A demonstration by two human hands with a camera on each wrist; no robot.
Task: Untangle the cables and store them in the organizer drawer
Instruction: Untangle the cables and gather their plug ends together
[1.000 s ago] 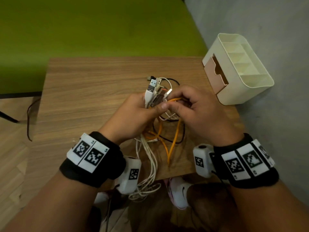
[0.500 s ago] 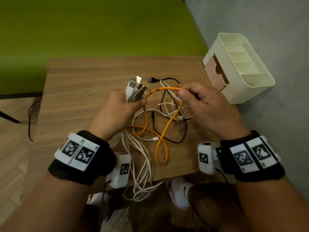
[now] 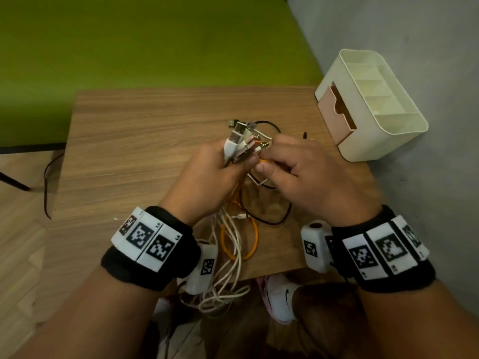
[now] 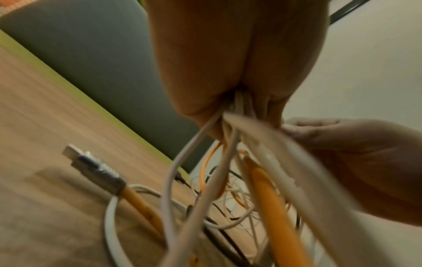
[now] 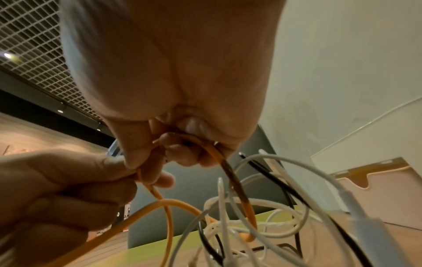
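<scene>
Currently: wood-grain table, rectangular, matte, with bare surface from 9 to 12 o'clock of the hands; its near edge lies at 6 o'clock, where cable loops spill over. Organizer at 2 o'clock, cream plastic with rounded corners, at the table's right edge by the grey wall. Its top compartments show nothing inside. Its pink drawer is part-open; contents cannot be made out.

Cables: smooth, round tangle of white, orange and black strands at table centre, under and between the hands. Orange cable loops through the white ones. One metal plug on an orange lead rests flat on the wood.

Left hand clenched round a bunch of plug ends, which stick up at 12 o'clock. Right hand touches the left, fingers curled, pinching the orange cable.
</scene>
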